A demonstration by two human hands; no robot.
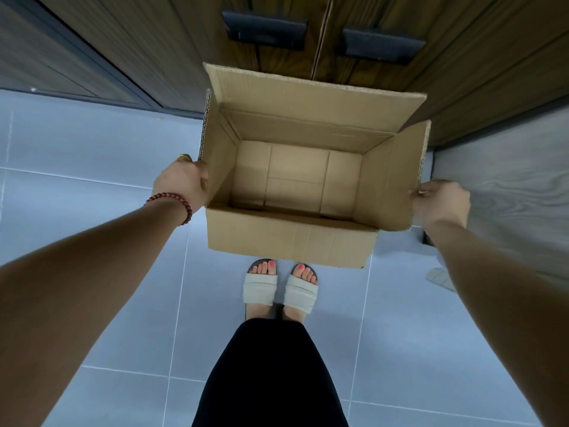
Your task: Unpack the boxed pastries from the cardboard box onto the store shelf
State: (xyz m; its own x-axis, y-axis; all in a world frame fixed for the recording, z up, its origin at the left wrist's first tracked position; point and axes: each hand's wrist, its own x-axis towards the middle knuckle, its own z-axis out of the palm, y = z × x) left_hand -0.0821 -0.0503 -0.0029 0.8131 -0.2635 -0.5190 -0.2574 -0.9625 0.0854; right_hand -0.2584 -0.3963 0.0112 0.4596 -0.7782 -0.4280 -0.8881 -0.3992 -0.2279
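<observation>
Above the tiled floor (107,211), straight out in front of us, we are holding the cardboard box (289,238) by its two side flaps. It is open at the top and tipped a little toward us, so we are looking right down to its bare bottom panel. No boxed pastries are showing inside. Judging from that, the unpacking looks done, or this box is simply an empty one. The store shelf is not in view.

Our left hand (181,180) is gripping the left side flap, fingers curled over its edge. Our right hand (440,201) is gripping the lower edge of the right flap in the same way, fingers wrapped round the card. We are taking one flap per hand, likely because the box is wide and light and this keeps it level and open. The far flap is standing up against the cabinet behind. The near flap is hanging down the front.

The box seems to be lifted off the floor, though we cannot tell for certain. Its near bottom edge is sitting just above our toes in the picture. A beaded bracelet (178,201) is circling the left wrist. Pale sandals (260,288) are side by side on the tiles. Wooden cabinet doors (154,41) with dark handles (264,30) are filling the far side.
</observation>
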